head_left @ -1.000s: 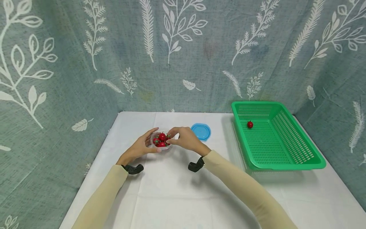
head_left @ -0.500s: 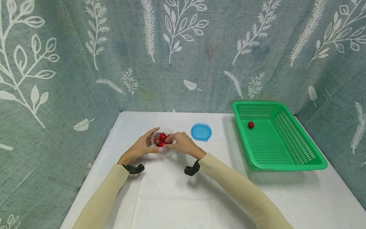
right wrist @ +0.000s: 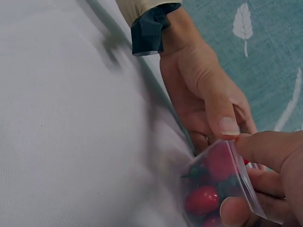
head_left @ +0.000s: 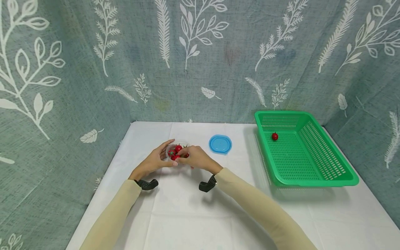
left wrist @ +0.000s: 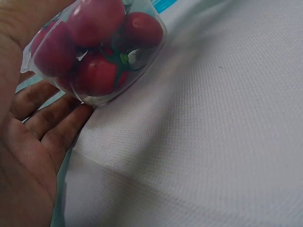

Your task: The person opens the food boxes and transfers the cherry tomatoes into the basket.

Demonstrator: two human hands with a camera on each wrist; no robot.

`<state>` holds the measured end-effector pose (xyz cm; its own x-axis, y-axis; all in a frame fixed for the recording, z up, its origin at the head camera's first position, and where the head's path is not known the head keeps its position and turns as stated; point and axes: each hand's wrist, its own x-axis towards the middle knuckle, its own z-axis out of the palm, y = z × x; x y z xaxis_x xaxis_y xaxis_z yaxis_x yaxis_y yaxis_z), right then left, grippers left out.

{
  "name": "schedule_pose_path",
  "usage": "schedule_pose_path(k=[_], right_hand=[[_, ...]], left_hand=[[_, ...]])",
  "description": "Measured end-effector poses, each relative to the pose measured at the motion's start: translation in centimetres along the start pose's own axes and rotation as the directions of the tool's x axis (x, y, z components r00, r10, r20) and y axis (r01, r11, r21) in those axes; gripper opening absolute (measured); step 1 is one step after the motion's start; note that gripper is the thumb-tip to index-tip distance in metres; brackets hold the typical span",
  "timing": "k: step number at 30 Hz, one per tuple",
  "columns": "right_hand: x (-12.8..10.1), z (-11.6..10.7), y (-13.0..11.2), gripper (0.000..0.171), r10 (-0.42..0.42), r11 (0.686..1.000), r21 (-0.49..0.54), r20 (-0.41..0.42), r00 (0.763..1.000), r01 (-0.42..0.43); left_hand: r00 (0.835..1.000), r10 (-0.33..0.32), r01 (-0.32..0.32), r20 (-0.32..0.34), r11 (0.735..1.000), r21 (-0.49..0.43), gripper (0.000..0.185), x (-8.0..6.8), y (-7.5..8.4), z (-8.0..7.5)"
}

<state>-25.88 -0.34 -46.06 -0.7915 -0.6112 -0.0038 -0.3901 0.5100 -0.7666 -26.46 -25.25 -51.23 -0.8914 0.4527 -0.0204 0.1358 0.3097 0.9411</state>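
Clear plastic forms the small cup [head_left: 176,153] held between both hands, and it stands well to the left of the green basket [head_left: 325,163], on the white tablecloth [head_left: 193,215]. The left hand [head_left: 154,160] cups the side of the cup farther from the basket, thumb curled over the rim and fingers under the wall. The right hand [head_left: 195,158] covers the side facing the basket, fingers bent around the cup with the thumb on its rim; a red spot under that hand is too small to make out.

Much of the cup is hidden in the head view by the two hands. The red cherry tomatoes [left wrist: 97,71] inside overlap one another: the left wrist view shows four at least, the right wrist view about three, and an exact count cannot be made. Both wrist views cut the cup off at the frame edge.

One more tomato [head_left: 274,136] lies alone in the basket, near its far left corner. One blue lid [head_left: 220,144] rests on the cloth between the cup and the basket, nearer the cup. One basket, one lid, one cup. A black band sits at each wrist, two altogether, below the beige sleeves.
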Motion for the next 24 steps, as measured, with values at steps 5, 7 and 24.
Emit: schedule_pose_path(k=[5,7,24], right_hand=[[0.02,0.07,-0.07,0.031,0.020,0.999,0.047,-0.010,1.000,-0.020],[0.08,0.14,0.00,0.032,0.023,0.998,0.065,-0.014,1.000,-0.022],[0.61,0.66,0.19,0.024,0.007,1.000,0.026,-0.116,0.993,-0.004]], left_hand=[[1.000,0.003,-0.003,-0.001,1.000,0.008,0.103,-0.03,0.05,-0.04],[1.000,0.003,-0.003,-0.002,1.000,0.010,0.103,-0.02,0.02,-0.05],[1.000,-0.005,0.005,0.000,1.000,-0.009,0.103,-0.02,0.21,0.00]])
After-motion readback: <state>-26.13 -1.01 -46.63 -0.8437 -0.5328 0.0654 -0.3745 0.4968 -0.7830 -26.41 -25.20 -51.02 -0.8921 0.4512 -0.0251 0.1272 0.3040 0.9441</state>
